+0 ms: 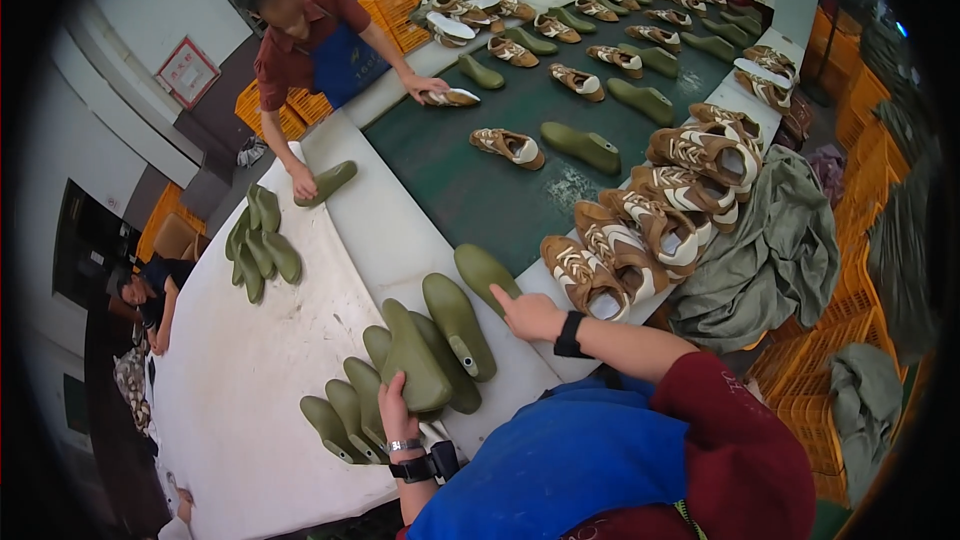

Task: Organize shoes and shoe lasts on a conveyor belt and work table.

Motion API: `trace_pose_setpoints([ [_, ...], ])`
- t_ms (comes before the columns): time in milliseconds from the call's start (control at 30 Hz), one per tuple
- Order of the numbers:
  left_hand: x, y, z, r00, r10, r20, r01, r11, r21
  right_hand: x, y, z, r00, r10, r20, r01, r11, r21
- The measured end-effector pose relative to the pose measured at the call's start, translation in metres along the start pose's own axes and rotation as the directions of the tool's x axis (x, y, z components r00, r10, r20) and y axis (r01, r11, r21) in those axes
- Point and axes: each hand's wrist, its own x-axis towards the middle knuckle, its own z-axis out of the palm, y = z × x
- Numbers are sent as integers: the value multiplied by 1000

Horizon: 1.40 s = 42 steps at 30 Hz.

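Observation:
My left hand [398, 412] grips a green shoe last [416, 358], held tilted above other lasts at the table's near edge. My right hand [532, 316] is at the near end of another green last [482, 274] by the belt's corner; a finger lies along it and the other fingers are partly hidden. Between my hands lies a larger green last [458, 325] with a hole in its end. Several smaller lasts [345, 405] stand in a row left of my left hand.
A dark green conveyor belt [420, 175] carries brown-and-white sneakers and lasts. More sneakers [625, 240] are lined up along its right edge, beside grey cloth [770, 250] and orange crates [810, 420]. Across the white table [270, 360], a co-worker [315, 50] handles a sneaker and a last.

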Motion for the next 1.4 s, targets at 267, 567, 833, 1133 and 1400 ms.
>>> trace_pose_setpoints([
  [267,22,-53,11,795,462,393,-507,151,848,117,47,3,970,135,-204,-148,988,-49],
  [567,7,-74,25,728,527,439,-394,-202,897,117,49,-15,964,266,17,-266,964,10],
  [833,8,-76,23,663,580,473,-356,-312,881,76,32,-31,982,112,152,-115,993,9],
  [1133,8,-72,25,640,606,472,-401,-261,878,35,-13,-15,996,42,84,-38,998,-45],
  [1400,-3,-70,29,606,567,557,-415,-372,830,-12,-38,-5,971,-62,229,61,998,10],
])
